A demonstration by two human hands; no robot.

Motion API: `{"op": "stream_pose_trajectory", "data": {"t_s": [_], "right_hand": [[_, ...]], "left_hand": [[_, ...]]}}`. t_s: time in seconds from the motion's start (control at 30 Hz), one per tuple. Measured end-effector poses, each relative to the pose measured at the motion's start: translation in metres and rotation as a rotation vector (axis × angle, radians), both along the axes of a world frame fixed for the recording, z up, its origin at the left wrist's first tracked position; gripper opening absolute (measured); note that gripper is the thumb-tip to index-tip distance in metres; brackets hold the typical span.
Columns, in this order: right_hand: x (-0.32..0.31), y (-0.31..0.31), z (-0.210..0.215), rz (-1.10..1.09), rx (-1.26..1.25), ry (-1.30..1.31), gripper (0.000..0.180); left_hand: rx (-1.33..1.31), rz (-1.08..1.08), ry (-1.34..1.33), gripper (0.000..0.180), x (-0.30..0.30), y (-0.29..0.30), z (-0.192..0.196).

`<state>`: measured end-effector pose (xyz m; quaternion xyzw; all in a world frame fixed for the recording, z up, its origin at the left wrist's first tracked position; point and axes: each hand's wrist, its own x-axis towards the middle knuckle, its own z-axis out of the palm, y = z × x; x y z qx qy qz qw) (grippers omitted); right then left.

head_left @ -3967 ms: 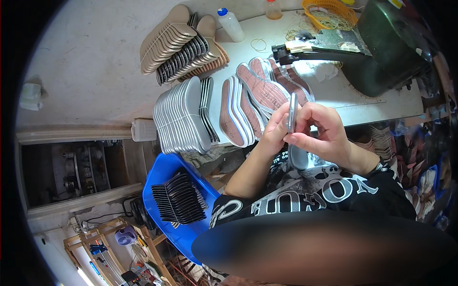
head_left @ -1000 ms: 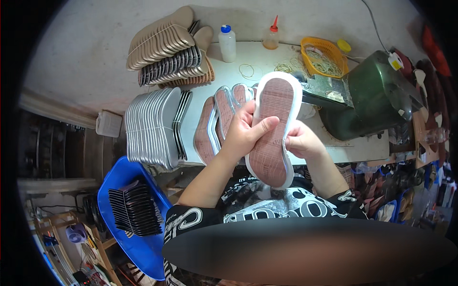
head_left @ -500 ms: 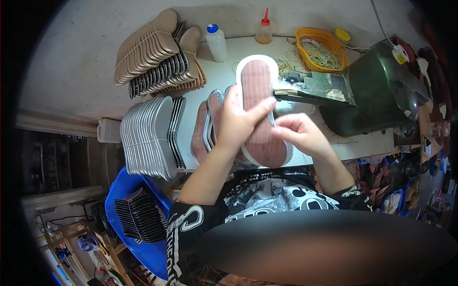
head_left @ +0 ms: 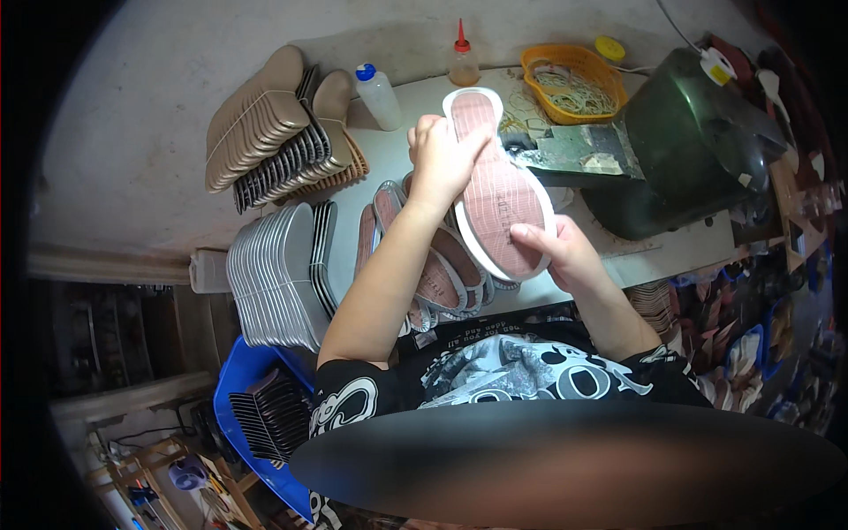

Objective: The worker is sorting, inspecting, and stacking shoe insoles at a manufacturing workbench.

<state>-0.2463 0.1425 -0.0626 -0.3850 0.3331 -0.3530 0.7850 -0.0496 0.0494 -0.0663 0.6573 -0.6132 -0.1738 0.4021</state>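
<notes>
Both hands hold one shoe insole (head_left: 502, 196), reddish-brown with fine pale lines and a white rim, tilted above the white table. My left hand (head_left: 442, 159) grips its narrower upper part, thumb across the face and fingers behind the left edge. My right hand (head_left: 564, 252) pinches the broad lower end, thumb on the face and fingers hidden underneath. The insole's right edge lies close to the front of a green machine's arm (head_left: 579, 152); I cannot tell whether they touch. Under my left forearm, several similar insoles (head_left: 435, 281) with grey rims lie in a pile.
Bundled silver insoles (head_left: 272, 278) and tan insoles (head_left: 256, 124) stand at the left. A blue tub (head_left: 231, 375) sits below them. Along the back are a white bottle (head_left: 380, 99), a red-tipped bottle (head_left: 463, 66) and a yellow basket (head_left: 574, 60). The green machine body (head_left: 680, 150) fills the right.
My right hand has gone from the insole's middle edge down to its broad end. The insole has turned, its lower end swinging right and up, and the whole view has shifted slightly.
</notes>
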Motion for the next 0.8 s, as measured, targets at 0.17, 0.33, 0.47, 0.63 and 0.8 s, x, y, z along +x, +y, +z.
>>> {"op": "stream_pose_trajectory", "data": {"t_s": [0.17, 0.33, 0.47, 0.63, 0.8], "right_hand": [[-0.006, 0.003, 0.004, 0.000, 0.045, -0.103, 0.030], [0.002, 0.015, 0.005, 0.093, 0.109, -0.082, 0.034], [0.011, 0.010, 0.016, 0.050, 0.128, -0.124, 0.035], [0.031, 0.001, 0.014, -0.078, 0.201, -0.152, 0.033], [0.038, -0.014, 0.018, -0.087, 0.221, -0.220, 0.033]], "left_hand": [[0.115, -0.024, 0.027, 0.058, -0.004, -0.012, 0.006], [0.153, 0.003, 0.055, 0.058, -0.004, -0.015, 0.011], [0.342, -0.051, 0.238, 0.059, 0.016, -0.032, 0.001], [0.420, 0.033, 0.049, 0.069, 0.032, -0.045, 0.000], [0.016, -0.658, -0.201, 0.060, 0.044, -0.052, 0.033]]}}
